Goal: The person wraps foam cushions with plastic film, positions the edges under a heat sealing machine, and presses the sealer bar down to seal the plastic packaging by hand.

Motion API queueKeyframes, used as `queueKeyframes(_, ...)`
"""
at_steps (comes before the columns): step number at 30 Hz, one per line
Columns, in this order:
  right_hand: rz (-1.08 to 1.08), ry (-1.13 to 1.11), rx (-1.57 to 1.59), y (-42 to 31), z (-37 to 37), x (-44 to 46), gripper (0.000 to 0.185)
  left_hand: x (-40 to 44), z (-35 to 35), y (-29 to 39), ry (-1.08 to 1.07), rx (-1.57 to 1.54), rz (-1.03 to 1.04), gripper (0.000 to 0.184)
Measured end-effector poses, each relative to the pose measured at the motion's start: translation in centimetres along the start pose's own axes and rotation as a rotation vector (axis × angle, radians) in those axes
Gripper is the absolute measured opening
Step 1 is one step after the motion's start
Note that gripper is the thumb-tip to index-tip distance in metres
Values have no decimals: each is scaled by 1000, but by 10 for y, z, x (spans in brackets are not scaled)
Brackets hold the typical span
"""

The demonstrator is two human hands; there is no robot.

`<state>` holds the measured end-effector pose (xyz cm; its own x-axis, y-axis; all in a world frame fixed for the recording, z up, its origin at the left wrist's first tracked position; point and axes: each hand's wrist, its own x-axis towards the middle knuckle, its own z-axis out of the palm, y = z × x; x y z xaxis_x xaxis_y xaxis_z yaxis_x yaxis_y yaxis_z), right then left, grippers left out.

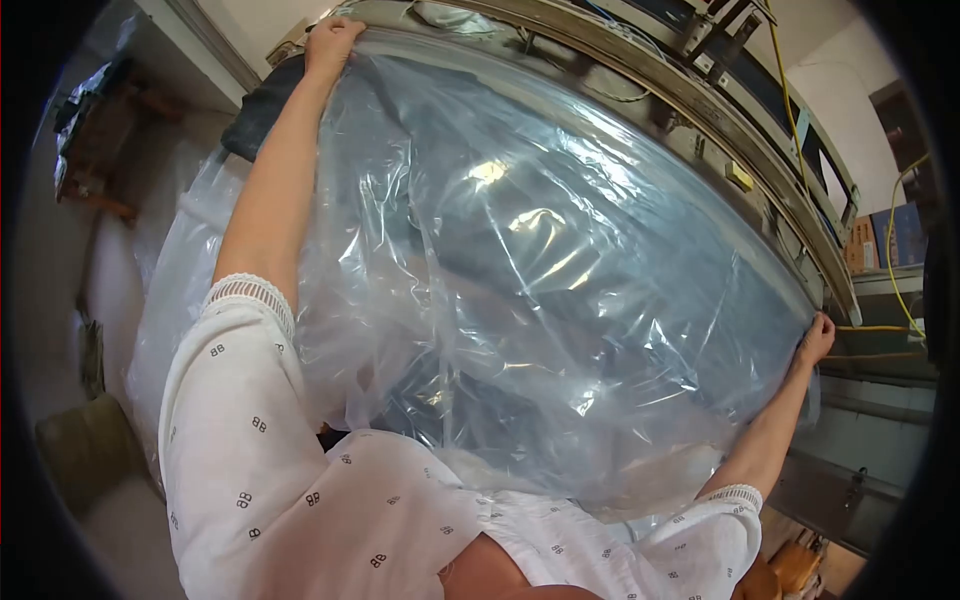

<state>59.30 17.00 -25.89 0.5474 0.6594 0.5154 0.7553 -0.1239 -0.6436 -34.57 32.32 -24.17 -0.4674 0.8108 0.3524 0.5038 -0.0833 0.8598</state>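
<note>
A wide sheet of clear plastic film [560, 300] stretches between my two outspread arms and hangs in wrinkles toward my body. My left hand [334, 45] is closed on its far left corner, fingers pinched at the edge. At the far right corner my right hand [818, 338] also pinches the film's edge. The upper edge of the film runs fairly taut along the machine's front. Dark material shows through the film, but what it is cannot be made out.
A long machine with a metal bar [740, 150] spans the back. A yellow block [739, 176] sits on it, and a yellow cable [787, 90] hangs at right. Cardboard boxes [880, 240] stand at far right. A dark bundle [262, 108] lies beside my left forearm.
</note>
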Motion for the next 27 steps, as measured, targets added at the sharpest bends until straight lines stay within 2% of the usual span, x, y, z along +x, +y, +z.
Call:
queueKeyframes(3, 9, 123, -240, -3, 0, 1, 31, 8, 4, -6, 23, -11, -50, 26)
queueKeyframes(7, 65, 183, -285, 12, -1, 11, 38, -2, 1, 7, 33, 149, -26, 24)
queueKeyframes(10, 129, 125, -300, 1, -6, 8, 40, -4, -11, 10, 42, -115, -110, 25)
queueKeyframes(12, 119, 146, -238, -14, -5, 2, 40, 55, -18, -82, 3, -767, -238, 20)
queueKeyframes(13, 144, 126, -89, -32, -7, -1, 41, 52, -20, -70, 41, -778, -293, 16)
queueKeyframes(16, 174, 153, -4, -25, -8, 2, 46, 39, -29, -60, 176, -690, -229, 24)
queueKeyframes(20, 161, 96, -45, -39, -7, 0, 52, 32, -26, -41, 303, -589, -120, 35)
queueKeyframes(22, 225, 111, 365, -45, -4, -7, 47, 28, -30, -38, 243, -195, -23, 44)
queueKeyframes(23, 302, 173, 554, -13, -9, 4, 37, 37, -36, -54, 65, 62, -92, 50)
queueKeyframes(24, 494, 142, 823, -27, -23, -2, 28, 15, -28, -1, -63, 557, -140, 54)
queueKeyframes(25, 522, 124, 1116, -30, -43, -8, 26, 42, -44, -49, -416, 509, 145, 49)
queueKeyframes(26, 530, 194, 1004, -44, -63, -22, 26, 15, -52, -27, -356, 43, 35, 38)
queueKeyframes(27, 502, 169, 784, -60, -80, -37, 27, 20, -70, -19, -257, 60, 27, 31)
